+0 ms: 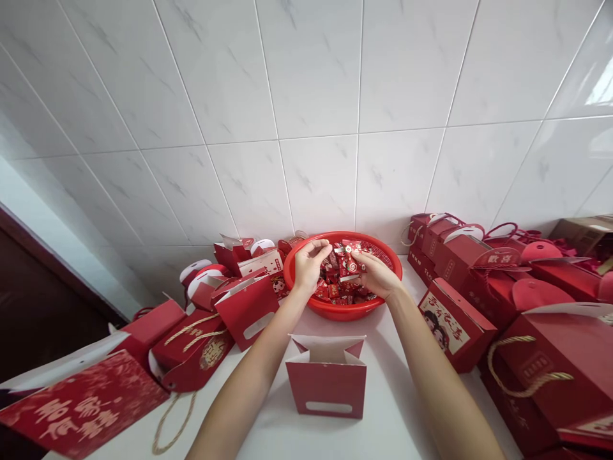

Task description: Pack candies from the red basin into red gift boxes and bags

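While the right hand (378, 275) held a packet (353, 249) over the basket (335, 312), the left hand (308, 262) had a narrow grip, contents unclear; an open box (327, 385) stood nearer.

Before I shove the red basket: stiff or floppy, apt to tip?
The basket will probably slide rather than tip, being wide and low. Its rim, glossy and unbent, suggests fairly stiff plastic. The loose packets inside may shift, so a one-sided lift could unbalance it.
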A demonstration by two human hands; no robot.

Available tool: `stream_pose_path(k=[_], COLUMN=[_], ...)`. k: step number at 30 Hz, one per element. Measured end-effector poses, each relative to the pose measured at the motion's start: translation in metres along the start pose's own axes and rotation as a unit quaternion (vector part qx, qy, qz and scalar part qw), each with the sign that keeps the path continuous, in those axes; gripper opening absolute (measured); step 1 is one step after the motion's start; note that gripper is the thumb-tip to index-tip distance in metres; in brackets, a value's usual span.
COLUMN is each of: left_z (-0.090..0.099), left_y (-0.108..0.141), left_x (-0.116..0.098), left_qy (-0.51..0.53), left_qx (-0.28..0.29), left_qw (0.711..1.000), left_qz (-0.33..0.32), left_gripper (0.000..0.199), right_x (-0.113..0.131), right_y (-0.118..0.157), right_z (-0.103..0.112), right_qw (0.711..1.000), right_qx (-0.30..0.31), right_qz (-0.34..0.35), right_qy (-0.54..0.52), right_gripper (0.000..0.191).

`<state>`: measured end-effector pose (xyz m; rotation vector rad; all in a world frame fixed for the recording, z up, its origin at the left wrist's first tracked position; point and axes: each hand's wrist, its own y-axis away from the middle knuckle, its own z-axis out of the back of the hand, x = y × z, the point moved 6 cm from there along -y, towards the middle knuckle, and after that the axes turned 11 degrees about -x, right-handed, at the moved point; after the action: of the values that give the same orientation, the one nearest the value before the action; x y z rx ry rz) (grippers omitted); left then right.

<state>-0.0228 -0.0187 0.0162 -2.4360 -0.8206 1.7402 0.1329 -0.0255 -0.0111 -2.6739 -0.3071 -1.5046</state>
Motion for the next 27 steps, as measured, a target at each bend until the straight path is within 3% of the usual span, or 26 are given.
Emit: stream_pose_path(k=[6, 9, 10, 12, 14, 15, 20, 21, 23, 25, 27], left_z=[-0.004, -0.002, -0.003, -0.004, -0.006, -0.008, -0.019, -0.019, -0.018, -0.014, -0.009], left_y=[-0.008, -0.012, -0.012, -0.007, -0.001, 0.002, 0.014, 0.014, 0.011, 0.008, 0.007], left_x=[0.016, 0.027, 0.031, 0.041, 0.048, 0.049, 0.048, 0.047, 0.044, 0.039, 0.026], left_qy=[-0.026, -0.175, -0.268, -0.443, -0.532, -0.548, -0.639, -0.647, -0.638, -0.609, -0.552], left_qx=[0.038, 0.111, 0.164, 0.276, 0.354, 0.376, 0.441, 0.439, 0.424, 0.407, 0.389], left_qw=[0.996, 0.974, 0.945, 0.850, 0.767, 0.746, 0.630, 0.622, 0.642, 0.680, 0.737], left_qz=[0.071, 0.096, 0.093, 0.069, 0.047, 0.041, -0.035, -0.045, -0.040, -0.020, -0.003], left_gripper=[0.043, 0.039, 0.040, 0.035, 0.018, 0.014, 0.031, 0.032, 0.034, 0.030, 0.022], right_x=[0.005, 0.010, 0.011, 0.014, 0.016, 0.016, 0.019, 0.021, 0.028, 0.037, 0.049], right_y=[-0.002, -0.004, -0.004, -0.003, -0.002, -0.001, 0.002, 0.004, 0.008, 0.016, 0.025], right_z=[0.006, 0.014, 0.017, 0.021, 0.023, 0.022, 0.017, 0.015, 0.011, 0.005, -0.002], right_qw=[0.997, 0.988, 0.983, 0.973, 0.966, 0.965, 0.970, 0.971, 0.971, 0.972, 0.971], right_qx=[-0.062, -0.130, -0.155, -0.194, -0.212, -0.213, -0.190, -0.185, -0.173, -0.157, -0.143], right_qz=[0.032, 0.073, 0.087, 0.110, 0.128, 0.133, 0.148, 0.151, 0.161, 0.175, 0.194], right_qy=[-0.021, -0.037, -0.044, -0.060, -0.070, -0.069, -0.038, -0.032, -0.021, -0.010, 0.002], right_gripper=[0.025, 0.028, 0.028, 0.030, 0.032, 0.034, 0.042, 0.043, 0.043, 0.042, 0.040])
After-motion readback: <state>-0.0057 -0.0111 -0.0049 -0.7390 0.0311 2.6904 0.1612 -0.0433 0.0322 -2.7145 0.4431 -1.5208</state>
